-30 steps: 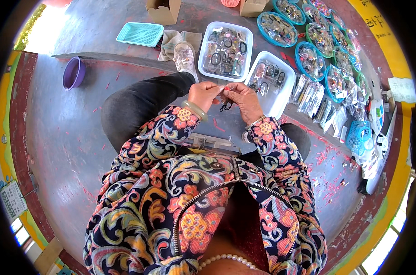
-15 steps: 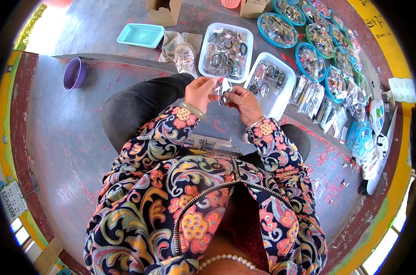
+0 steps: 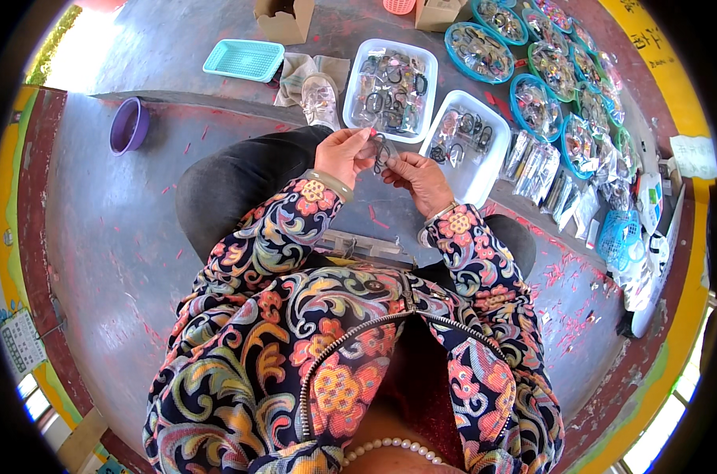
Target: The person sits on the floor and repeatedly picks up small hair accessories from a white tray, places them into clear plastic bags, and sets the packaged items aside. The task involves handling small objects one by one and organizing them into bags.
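Observation:
Both my hands meet in front of me over the gap between my knees. My left hand (image 3: 343, 160) pinches the upper edge of a small clear plastic packet (image 3: 384, 155), with a bit of red at its fingertips. Inside or against the packet shows a looped black cord, perhaps a hair tie; its exact kind is too small to tell. On the packet's other side, my right hand (image 3: 423, 184) holds it between thumb and fingers. Just beyond lies a white tray (image 3: 348, 103) of similar filled packets. A second white tray (image 3: 475, 180), beside it to the right, holds fewer packets.
Several round baskets (image 3: 447, 59) full of packets crowd the far right, with bundled clear packets (image 3: 534, 170) near them. At the far left are a turquoise basket (image 3: 244, 62) and purple basin (image 3: 128, 130). A cardboard box (image 3: 287, 28) stands behind; red scraps litter the floor.
The packet has turned between my hands, so more of the black loop shows. My left hand has shifted slightly left; my right fingers have moved a little on the packet.

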A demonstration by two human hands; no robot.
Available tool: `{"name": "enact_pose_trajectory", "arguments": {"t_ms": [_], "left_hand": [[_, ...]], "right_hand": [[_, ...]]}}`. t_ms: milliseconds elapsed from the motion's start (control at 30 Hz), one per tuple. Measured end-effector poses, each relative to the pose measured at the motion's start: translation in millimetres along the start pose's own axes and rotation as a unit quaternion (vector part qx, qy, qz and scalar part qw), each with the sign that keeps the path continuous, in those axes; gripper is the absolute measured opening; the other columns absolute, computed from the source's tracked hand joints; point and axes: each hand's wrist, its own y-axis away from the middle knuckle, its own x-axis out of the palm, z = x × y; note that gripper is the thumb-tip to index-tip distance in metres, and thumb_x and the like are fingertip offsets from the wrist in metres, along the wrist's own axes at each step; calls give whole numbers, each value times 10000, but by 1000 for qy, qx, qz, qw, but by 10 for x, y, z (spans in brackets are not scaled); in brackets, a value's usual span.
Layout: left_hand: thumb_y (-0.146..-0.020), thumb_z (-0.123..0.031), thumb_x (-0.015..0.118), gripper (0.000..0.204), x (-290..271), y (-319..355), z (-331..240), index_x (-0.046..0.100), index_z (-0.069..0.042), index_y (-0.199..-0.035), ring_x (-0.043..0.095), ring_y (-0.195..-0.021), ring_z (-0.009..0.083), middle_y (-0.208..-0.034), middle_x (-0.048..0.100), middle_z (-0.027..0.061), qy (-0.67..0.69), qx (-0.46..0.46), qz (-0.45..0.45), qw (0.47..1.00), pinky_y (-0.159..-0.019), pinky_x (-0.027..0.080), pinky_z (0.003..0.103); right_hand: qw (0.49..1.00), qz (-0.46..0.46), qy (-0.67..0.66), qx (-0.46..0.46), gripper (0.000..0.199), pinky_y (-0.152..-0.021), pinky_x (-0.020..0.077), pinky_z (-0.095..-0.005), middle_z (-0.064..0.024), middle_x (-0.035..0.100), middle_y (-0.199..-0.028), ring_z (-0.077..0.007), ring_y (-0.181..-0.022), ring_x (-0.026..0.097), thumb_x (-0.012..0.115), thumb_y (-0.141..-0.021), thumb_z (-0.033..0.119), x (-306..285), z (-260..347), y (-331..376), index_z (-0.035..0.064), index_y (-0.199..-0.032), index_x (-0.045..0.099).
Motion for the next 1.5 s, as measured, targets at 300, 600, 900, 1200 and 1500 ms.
{"name": "enact_pose_trajectory", "arguments": {"t_ms": [300,600,900,1200,1500], "left_hand": [[-838,-106,529,102,81,45,-21,526,-17,-886,559,-690,92,-829,598,66,-11,5,-23,1000,-624,495,224],[-839,-103,527,104,49,13,10,526,-6,-874,577,-709,115,-819,596,65,-17,21,-28,999,-655,515,249],[-829,-129,546,149,34,22,91,515,-30,-936,558,-718,109,-825,558,26,-18,-22,-52,998,-627,510,263],[-832,-160,525,235,-6,83,222,518,-52,-1041,510,-903,126,-984,539,18,-83,-44,-38,995,-629,467,284],[-840,-143,496,194,59,152,154,552,-49,-1000,509,-944,134,-987,553,34,-116,-80,-16,990,-663,451,278]], "right_hand": [[997,7,59,-48,93,-591,431,-235,-46,584,-657,-118,-605,545,605,-749,86,-20,24,-15,-7,-746,605],[996,-32,67,-39,98,-574,383,-197,-17,587,-682,-93,-635,541,620,-749,119,-7,31,6,28,-784,608],[995,-64,61,-48,103,-492,351,-174,13,562,-654,-51,-559,483,620,-759,119,-79,33,-39,35,-819,605],[983,-160,86,-17,88,-429,339,-165,26,538,-634,-38,-500,455,606,-745,94,-549,61,-614,38,-810,586],[960,-275,14,-55,122,-439,382,-204,-23,570,-673,-99,-556,529,566,-773,119,-964,321,-1695,30,-855,582]]}}
